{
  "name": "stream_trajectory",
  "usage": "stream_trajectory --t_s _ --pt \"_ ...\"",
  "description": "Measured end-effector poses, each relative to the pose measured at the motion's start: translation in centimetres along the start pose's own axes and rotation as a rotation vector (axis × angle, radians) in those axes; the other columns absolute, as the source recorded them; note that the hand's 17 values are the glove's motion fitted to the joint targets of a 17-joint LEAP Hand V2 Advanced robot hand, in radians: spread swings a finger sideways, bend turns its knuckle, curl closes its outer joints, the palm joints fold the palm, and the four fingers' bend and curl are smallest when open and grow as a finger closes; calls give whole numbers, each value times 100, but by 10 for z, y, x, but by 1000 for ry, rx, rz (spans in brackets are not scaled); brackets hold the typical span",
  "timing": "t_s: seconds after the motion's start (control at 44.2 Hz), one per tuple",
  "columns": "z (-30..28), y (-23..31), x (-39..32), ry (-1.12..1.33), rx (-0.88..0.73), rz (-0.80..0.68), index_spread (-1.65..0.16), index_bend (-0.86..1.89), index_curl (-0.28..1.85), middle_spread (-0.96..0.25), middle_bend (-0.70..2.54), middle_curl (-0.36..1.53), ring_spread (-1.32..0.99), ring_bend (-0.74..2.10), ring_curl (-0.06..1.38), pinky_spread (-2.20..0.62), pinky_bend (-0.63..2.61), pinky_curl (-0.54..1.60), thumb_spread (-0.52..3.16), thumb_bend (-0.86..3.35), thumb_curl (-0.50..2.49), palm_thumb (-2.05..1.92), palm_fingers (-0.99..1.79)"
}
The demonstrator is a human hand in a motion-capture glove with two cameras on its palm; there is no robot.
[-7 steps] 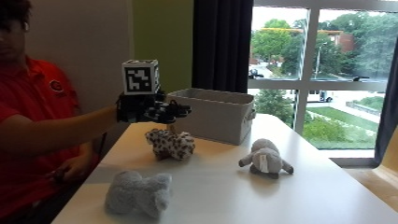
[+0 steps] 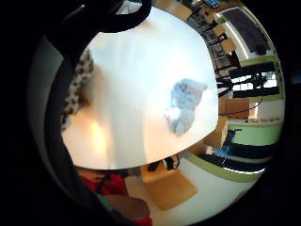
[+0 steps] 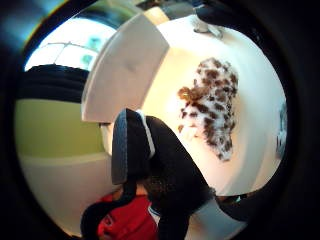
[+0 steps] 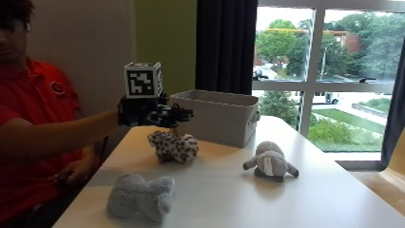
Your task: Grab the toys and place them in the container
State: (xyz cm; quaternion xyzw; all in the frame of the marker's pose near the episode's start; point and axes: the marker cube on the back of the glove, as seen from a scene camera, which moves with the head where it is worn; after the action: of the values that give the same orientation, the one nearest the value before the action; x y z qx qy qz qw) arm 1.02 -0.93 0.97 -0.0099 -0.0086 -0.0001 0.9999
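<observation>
I am working at a white worktop (image 4: 215, 190) beside a big window, with three toys lying on it and none in the container yet. Nearest the camera, a grey toy (image 4: 140, 197) is lying by the front edge. Further in, a spotted toy (image 4: 173, 145) is sitting left of centre and a pale grey toy (image 4: 271, 162) right of it, well apart. My hand (image 4: 152, 113) is hovering just above the spotted toy, holding nothing, fingers loosely curled; I judge I am lining up on it because it is nearest the bin. Behind it, one grey bin (image 4: 218, 116) is standing upright, open top ready. Count: three toys, one bin.
</observation>
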Motion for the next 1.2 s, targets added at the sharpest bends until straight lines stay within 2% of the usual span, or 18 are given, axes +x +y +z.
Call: stream_trajectory --t_s 0.272,0.498,0.837,1.2 --pt "5 14 -7 -5 -4 -17 -32 26 20 -10 18 14 -12 18 6 1 60 23 104 -8 3 -13 -3" --pt "4 15 -5 -4 24 -27 -34 26 25 -11 17 18 -13 18 9 1 62 26 112 -8 5 -13 -4" --pt "18 11 -7 -84 -30 -48 -35 23 30 -11 17 22 -14 18 13 1 63 29 115 -8 7 -11 -4" --pt "47 0 -31 -44 -87 -44 -36 15 28 -7 12 20 -5 20 17 6 109 41 114 -4 14 -4 -7"
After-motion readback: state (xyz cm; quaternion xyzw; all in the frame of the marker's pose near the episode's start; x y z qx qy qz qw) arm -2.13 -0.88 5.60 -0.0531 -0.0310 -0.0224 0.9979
